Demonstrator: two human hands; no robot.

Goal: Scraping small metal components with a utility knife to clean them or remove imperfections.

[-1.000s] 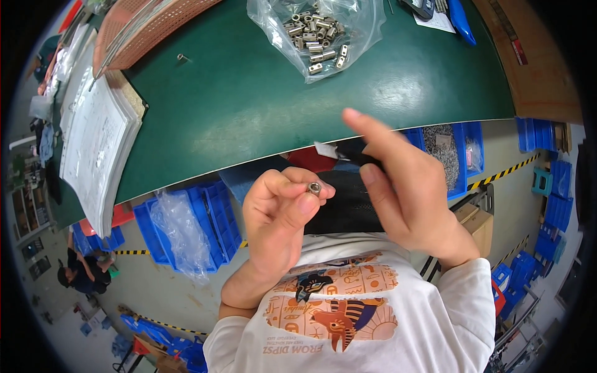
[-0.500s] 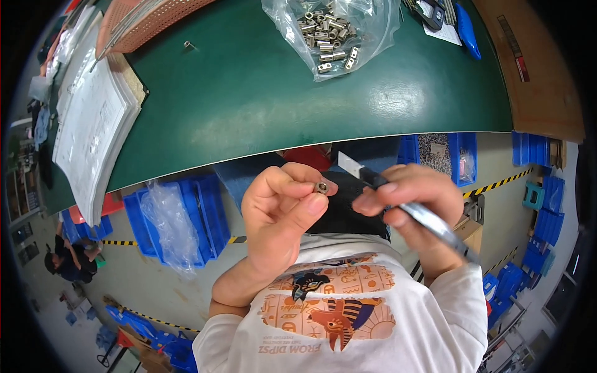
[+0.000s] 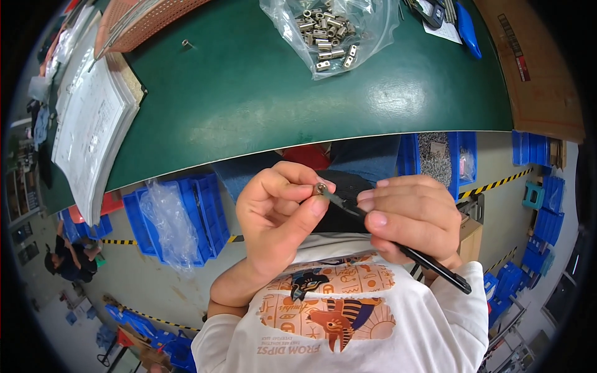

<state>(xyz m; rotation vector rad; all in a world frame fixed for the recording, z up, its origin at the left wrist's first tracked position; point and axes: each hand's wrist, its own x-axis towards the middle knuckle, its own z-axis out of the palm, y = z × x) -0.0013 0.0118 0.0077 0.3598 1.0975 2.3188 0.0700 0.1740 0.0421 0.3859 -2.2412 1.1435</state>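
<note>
My left hand (image 3: 270,217) pinches a small metal sleeve (image 3: 320,188) between thumb and fingers, its round open end showing. My right hand (image 3: 413,217) is closed around a utility knife (image 3: 438,268) with a black handle. The knife's blade (image 3: 334,199) points left and its tip is at the sleeve's end; whether it touches or enters the hole is too small to tell. Both hands are in front of my body, below the near edge of the green table (image 3: 249,93).
A clear plastic bag (image 3: 373,53) with several metal sleeves lies on the table. One small metal part (image 3: 186,43) sits apart, near an orange perforated basket (image 3: 146,28). Papers (image 3: 93,124) hang over the left edge. Blue bins (image 3: 214,214) stand below.
The knife has turned over in my right hand and moved left, bringing its blade to the metal sleeve. My left hand has stayed nearly in place.
</note>
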